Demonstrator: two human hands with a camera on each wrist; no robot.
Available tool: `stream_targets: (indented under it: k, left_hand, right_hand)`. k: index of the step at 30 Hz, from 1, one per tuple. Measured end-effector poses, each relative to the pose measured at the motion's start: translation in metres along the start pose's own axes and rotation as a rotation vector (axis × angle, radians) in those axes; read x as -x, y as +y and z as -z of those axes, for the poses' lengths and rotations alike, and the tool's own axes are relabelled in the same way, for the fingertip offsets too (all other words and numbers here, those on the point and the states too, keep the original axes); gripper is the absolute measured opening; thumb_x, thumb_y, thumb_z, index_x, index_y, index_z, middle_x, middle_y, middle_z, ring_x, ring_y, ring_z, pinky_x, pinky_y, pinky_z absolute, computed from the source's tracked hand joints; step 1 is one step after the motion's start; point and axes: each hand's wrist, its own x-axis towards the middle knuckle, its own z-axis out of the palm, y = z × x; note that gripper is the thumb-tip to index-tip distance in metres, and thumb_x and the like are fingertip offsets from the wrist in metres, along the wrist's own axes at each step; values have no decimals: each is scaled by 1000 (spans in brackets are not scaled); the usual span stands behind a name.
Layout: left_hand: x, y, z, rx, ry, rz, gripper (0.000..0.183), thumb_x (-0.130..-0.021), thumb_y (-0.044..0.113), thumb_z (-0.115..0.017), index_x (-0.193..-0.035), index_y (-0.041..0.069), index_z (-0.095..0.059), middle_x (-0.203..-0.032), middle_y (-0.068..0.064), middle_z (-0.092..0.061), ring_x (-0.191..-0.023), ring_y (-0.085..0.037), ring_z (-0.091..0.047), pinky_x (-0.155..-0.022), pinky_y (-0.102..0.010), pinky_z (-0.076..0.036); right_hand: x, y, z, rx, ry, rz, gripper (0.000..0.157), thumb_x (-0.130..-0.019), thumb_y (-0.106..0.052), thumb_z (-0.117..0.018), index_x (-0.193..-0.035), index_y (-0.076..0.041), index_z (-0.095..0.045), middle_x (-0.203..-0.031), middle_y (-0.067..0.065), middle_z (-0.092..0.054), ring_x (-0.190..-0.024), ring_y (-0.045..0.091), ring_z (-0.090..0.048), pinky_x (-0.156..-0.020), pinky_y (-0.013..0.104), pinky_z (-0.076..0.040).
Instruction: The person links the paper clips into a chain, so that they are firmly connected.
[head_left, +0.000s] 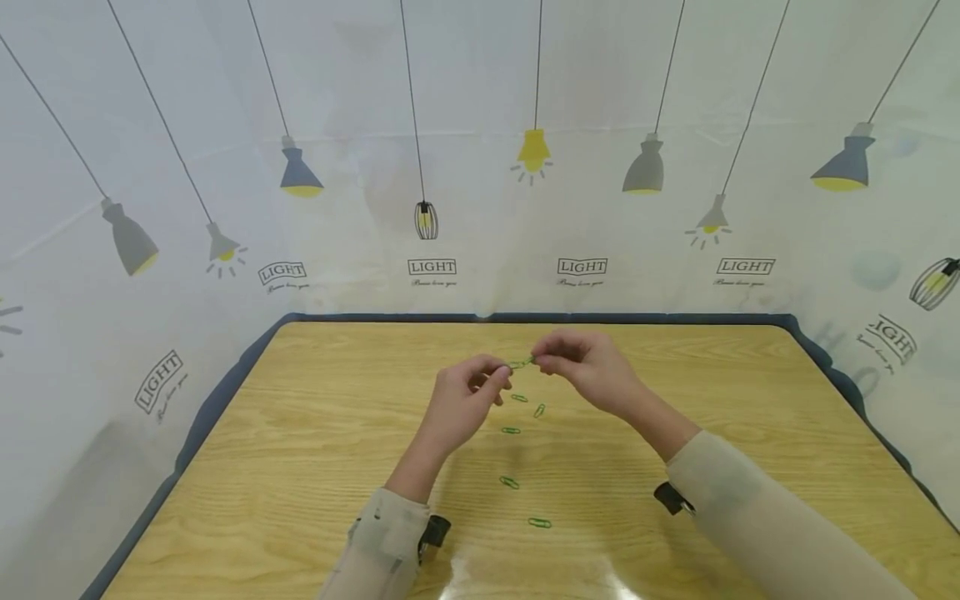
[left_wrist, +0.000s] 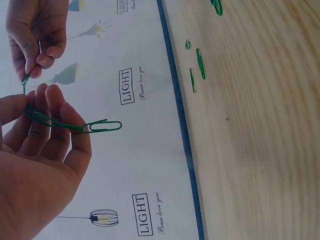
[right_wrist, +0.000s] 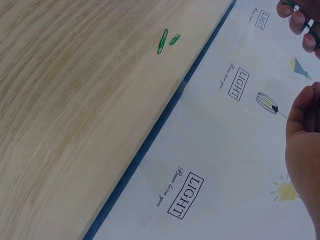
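Observation:
My left hand (head_left: 461,404) pinches a short chain of linked green paper clips (left_wrist: 102,126) between thumb and fingers, above the table. The chain lies across the fingers, and one clip sticks out past them in the left wrist view. Facing it, my right hand (head_left: 596,373) pinches a green paper clip (left_wrist: 25,80) at its fingertips. That clip reaches toward the left thumb; whether it is hooked to the chain I cannot tell. In the right wrist view the right fingertips are out of frame. Below the hands, several loose green paper clips (head_left: 511,431) lie on the table.
The wooden table (head_left: 315,450) has a dark blue edge (head_left: 525,317) along its back and sides. Behind it hangs a pale sheet (head_left: 480,92) printed with lamps. The loose clips run in a rough line toward the front, with one clip (head_left: 540,410) off to the right.

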Motion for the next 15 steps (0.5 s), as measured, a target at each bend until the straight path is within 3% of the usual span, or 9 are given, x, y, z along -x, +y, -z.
stream_targets:
  k: [10,15]
  left_hand:
    - [0,-5,-6,15,-107,43,29,-109,27,-64,-132,10,-70,-107,-14,-77,-79,-15,-70,-68,-29,-59]
    - [-2,-2,-10,17,-98,45,37,-108,33,-65,-140,14,-66,-119,-11,-75,-80,-14,-71,-68,-32,-60]
  right_hand:
    - [4,-12,4,-1,51,-16,13,-103,-14,-72,-113,-7,-76,-102,8,-77,-89,11,-74,-82,25,-61]
    - [5,-18,4,-3,51,-29,13,-102,-15,-73,-113,-8,-76,-103,9,-77,-88,10,-74,-82,26,-62]
